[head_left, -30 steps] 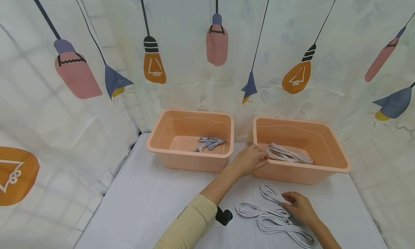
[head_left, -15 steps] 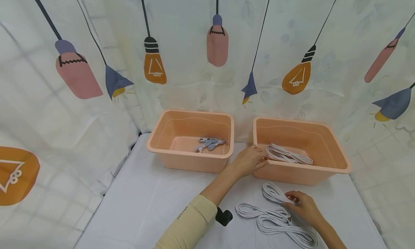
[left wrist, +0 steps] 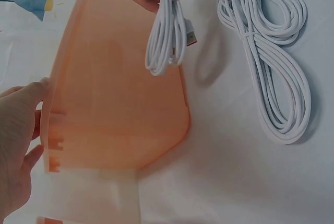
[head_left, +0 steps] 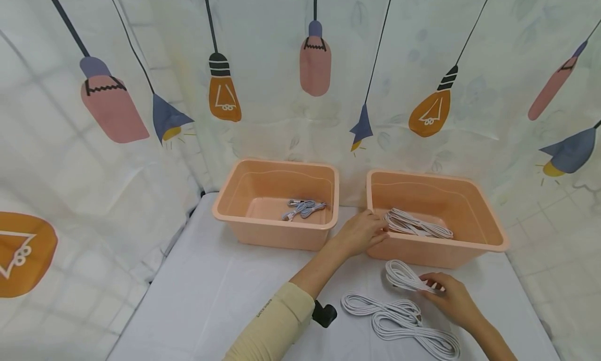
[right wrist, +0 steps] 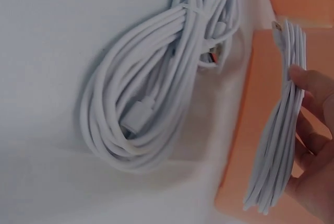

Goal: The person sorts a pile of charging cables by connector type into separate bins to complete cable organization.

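My right hand [head_left: 449,294] pinches a coiled white USB cable [head_left: 404,276] between thumb and fingers. In the left wrist view this cable [left wrist: 167,36] hangs above the table, its shadow beside it and its USB plug [left wrist: 190,32] showing. My left hand [head_left: 359,231] grips the rim of the right peach plastic bin [head_left: 422,250] at its front left corner. The left wrist view shows the fingertips right at that bin's rim [left wrist: 48,104]. Inside the bin lies a bundle of white cable [head_left: 418,224]. More coiled white cable [head_left: 399,319] lies on the table, in front of the bin.
A second peach bin [head_left: 277,237] stands to the left, with small grey-blue cables [head_left: 305,208] inside. White cloth covers the table [head_left: 206,298]. Behind the bins hangs a curtain [head_left: 272,89] printed with lamps. A black wrist device [head_left: 324,313] sits by my left sleeve.
My right hand has raised the coiled cable off the others and moved it slightly right and toward the right bin. My left hand stays at the bin's rim.
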`<action>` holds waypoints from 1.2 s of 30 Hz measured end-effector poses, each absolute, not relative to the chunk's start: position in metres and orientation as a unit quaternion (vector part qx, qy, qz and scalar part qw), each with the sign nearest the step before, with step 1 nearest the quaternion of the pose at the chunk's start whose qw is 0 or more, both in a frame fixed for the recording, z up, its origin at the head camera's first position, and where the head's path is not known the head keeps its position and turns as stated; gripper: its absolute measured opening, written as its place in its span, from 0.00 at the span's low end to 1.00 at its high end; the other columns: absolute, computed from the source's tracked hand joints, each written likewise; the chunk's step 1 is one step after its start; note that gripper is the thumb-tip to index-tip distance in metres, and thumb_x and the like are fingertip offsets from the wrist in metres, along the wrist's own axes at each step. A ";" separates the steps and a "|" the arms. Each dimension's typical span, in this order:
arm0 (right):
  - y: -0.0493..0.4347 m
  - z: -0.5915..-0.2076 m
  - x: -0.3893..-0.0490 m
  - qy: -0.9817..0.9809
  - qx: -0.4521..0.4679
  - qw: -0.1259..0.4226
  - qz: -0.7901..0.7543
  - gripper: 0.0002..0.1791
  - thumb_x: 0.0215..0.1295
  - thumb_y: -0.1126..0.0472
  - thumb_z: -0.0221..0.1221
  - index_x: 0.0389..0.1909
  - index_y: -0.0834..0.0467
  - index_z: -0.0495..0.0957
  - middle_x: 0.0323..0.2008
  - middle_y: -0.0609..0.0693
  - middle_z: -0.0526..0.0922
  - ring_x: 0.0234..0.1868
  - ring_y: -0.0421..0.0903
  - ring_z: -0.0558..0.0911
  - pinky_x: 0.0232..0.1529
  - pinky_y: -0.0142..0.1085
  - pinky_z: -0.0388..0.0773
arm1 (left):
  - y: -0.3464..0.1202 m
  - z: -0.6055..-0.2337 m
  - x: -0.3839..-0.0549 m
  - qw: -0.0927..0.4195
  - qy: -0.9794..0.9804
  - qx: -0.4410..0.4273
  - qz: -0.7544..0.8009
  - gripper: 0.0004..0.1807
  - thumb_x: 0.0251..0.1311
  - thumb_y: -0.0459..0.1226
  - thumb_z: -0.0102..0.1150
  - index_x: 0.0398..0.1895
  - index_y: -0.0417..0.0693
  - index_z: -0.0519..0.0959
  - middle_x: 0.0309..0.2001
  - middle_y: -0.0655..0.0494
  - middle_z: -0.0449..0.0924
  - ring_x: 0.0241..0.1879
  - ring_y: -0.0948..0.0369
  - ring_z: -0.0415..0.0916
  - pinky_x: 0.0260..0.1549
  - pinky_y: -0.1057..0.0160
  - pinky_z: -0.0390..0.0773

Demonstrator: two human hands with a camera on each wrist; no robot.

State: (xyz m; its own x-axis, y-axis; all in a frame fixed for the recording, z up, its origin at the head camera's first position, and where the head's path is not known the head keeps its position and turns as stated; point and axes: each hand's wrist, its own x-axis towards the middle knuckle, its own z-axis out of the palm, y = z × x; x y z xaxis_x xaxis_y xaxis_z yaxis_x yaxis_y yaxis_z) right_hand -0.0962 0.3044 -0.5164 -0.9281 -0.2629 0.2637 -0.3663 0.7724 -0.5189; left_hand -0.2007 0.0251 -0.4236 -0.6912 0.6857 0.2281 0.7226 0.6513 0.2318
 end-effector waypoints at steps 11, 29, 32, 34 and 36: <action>0.309 -0.492 -0.096 -0.919 0.212 0.164 0.289 0.20 0.42 0.72 0.79 0.37 0.55 0.86 0.30 0.38 0.79 0.32 0.30 0.72 0.29 0.32 0.73 | 0.025 -0.421 -0.200 0.057 -0.909 -0.385 -0.152 0.12 0.77 0.46 0.60 0.52 0.54 0.88 0.48 0.60 0.87 0.53 0.60 0.79 0.51 0.66 0.78; 0.314 -0.443 -0.097 -0.928 0.220 0.156 0.256 0.21 0.41 0.71 0.80 0.38 0.54 0.87 0.29 0.35 0.78 0.31 0.29 0.73 0.27 0.31 0.75 | 0.024 -0.424 -0.201 0.050 -0.905 -0.379 -0.189 0.09 0.75 0.44 0.62 0.48 0.53 0.88 0.43 0.60 0.87 0.50 0.60 0.78 0.49 0.68 0.76; 0.315 -0.434 -0.098 -0.929 0.221 0.153 0.254 0.21 0.41 0.71 0.80 0.38 0.55 0.87 0.29 0.36 0.79 0.30 0.29 0.73 0.28 0.31 0.75 | 0.024 -0.424 -0.202 0.044 -0.905 -0.373 -0.202 0.09 0.75 0.44 0.63 0.48 0.53 0.88 0.42 0.59 0.87 0.51 0.60 0.77 0.49 0.68 0.76; 0.317 -0.428 -0.098 -0.929 0.221 0.153 0.253 0.21 0.41 0.71 0.80 0.39 0.55 0.87 0.29 0.35 0.78 0.30 0.29 0.72 0.27 0.31 0.74 | 0.024 -0.424 -0.202 0.038 -0.905 -0.370 -0.205 0.10 0.75 0.44 0.63 0.48 0.52 0.89 0.42 0.59 0.87 0.51 0.60 0.77 0.50 0.68 0.76; 0.318 -0.423 -0.100 -0.928 0.224 0.157 0.251 0.22 0.40 0.71 0.81 0.39 0.55 0.87 0.29 0.35 0.79 0.30 0.29 0.73 0.28 0.29 0.74 | 0.024 -0.424 -0.202 0.034 -0.905 -0.369 -0.207 0.10 0.75 0.44 0.63 0.48 0.52 0.89 0.42 0.59 0.87 0.52 0.60 0.77 0.51 0.67 0.75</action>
State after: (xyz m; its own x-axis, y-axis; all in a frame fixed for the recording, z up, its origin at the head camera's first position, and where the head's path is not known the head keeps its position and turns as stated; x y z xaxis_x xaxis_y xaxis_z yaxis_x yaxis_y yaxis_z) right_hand -0.1000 0.3184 -0.4230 -0.8497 -0.3376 0.4050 -0.4957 0.7732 -0.3954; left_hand -0.2024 0.0242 -0.4235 -0.7248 0.6550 0.2137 0.6829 0.6417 0.3492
